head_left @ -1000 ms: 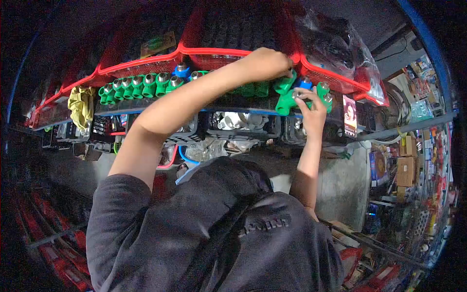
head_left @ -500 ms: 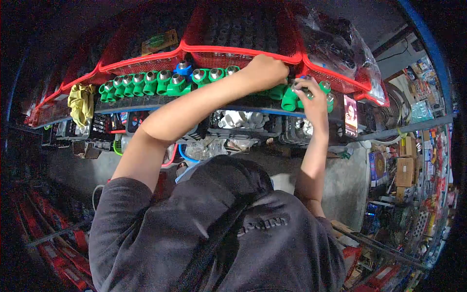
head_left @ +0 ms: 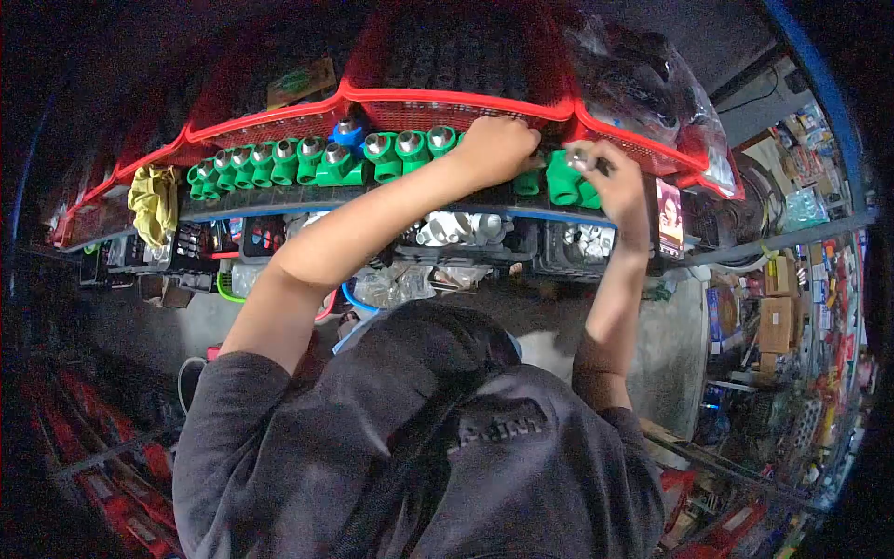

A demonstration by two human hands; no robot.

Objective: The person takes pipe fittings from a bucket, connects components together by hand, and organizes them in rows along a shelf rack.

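Observation:
A row of green pipe fittings with metal threaded ends stands along the shelf edge, with a blue fitting behind it. My left hand is curled closed at the right part of the row; its fingertips and what they hold are hidden. My right hand has bent fingers closed at the top of a green pipe fitting, where something shiny shows between the fingertips. Another green fitting stands between my hands, partly covered.
Red plastic baskets line the shelf behind the fittings. A yellow cloth hangs at the left and a lit phone stands at the right. Below are dark crates with white fittings. Cardboard boxes stand at the far right.
My right hand has shifted slightly right and turned, and the green fitting beside its fingertips sits a little farther right and higher. My left hand has moved slightly left and down.

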